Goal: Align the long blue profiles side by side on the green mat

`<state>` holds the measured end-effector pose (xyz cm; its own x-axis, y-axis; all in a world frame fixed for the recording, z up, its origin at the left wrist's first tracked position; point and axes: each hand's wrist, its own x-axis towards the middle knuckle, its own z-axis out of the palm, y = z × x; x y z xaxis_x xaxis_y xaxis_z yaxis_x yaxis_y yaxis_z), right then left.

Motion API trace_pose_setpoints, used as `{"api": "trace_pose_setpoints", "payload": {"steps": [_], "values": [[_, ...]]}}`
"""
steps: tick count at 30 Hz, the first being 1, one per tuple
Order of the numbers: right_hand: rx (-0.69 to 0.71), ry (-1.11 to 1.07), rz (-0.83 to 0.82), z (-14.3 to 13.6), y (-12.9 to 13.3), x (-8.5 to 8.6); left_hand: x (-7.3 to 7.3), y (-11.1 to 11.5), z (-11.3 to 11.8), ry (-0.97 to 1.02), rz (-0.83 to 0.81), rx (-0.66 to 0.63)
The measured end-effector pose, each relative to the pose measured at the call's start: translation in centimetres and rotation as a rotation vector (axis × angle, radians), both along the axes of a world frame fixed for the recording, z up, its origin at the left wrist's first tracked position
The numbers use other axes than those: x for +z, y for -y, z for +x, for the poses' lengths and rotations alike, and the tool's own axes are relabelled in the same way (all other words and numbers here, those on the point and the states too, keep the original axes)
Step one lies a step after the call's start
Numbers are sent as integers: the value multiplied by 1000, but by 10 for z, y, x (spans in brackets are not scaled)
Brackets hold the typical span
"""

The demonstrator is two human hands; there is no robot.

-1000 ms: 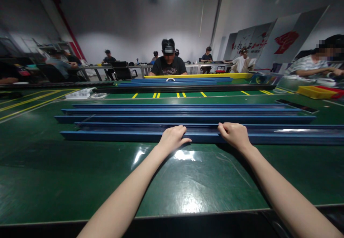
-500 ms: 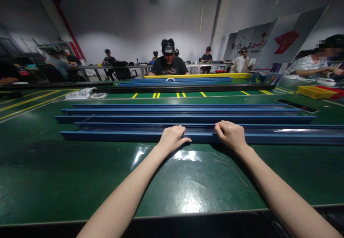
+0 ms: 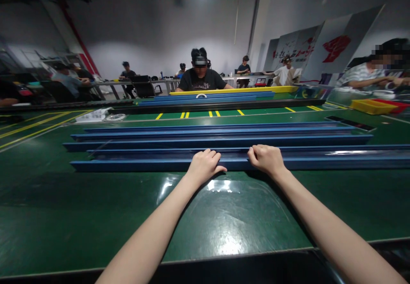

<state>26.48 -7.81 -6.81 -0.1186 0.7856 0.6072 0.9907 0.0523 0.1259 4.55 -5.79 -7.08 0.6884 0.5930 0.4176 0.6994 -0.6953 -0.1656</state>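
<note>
A long blue U-shaped channel (image 3: 134,165) lies across the table in front of me and runs out of view at the right. My left hand (image 3: 205,163) grips its near wall, fingers curled over into the groove and thumb along the front face. To the right, my right hand (image 3: 266,159) is closed over the same line of channel, its fingertips mostly hidden. A short stretch of blue wall shows between the hands. Whether this line is one length or two lengths meeting near my right hand, I cannot tell.
Behind it lie several parallel blue channels (image 3: 160,143). Farther off are a black rail (image 3: 224,105), a yellow bar (image 3: 250,90), a dark flat phone-like slab (image 3: 350,123) and a yellow tray (image 3: 371,106). A person (image 3: 201,77) sits across the green table (image 3: 96,215); others work around.
My right hand has shifted slightly left, closer to my left hand, which keeps its grip on the channel. The camera view has turned a little.
</note>
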Motion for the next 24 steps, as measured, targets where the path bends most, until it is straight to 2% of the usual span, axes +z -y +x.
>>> {"api": "trace_pose_setpoints", "payload": {"steps": [8, 12, 19, 24], "values": [[-149, -19, 14, 31, 4, -2, 0, -2, -3, -16, 35, -18], [-177, -31, 26, 39, 6, -2, 0, -2, -3, -23, 13, -44], [-111, -33, 68, 34, 7, -5, -1, -2, -2, -31, -6, -48], [26, 0, 173, 23, 6, -4, -4, -3, -2, -13, -8, -48]]}}
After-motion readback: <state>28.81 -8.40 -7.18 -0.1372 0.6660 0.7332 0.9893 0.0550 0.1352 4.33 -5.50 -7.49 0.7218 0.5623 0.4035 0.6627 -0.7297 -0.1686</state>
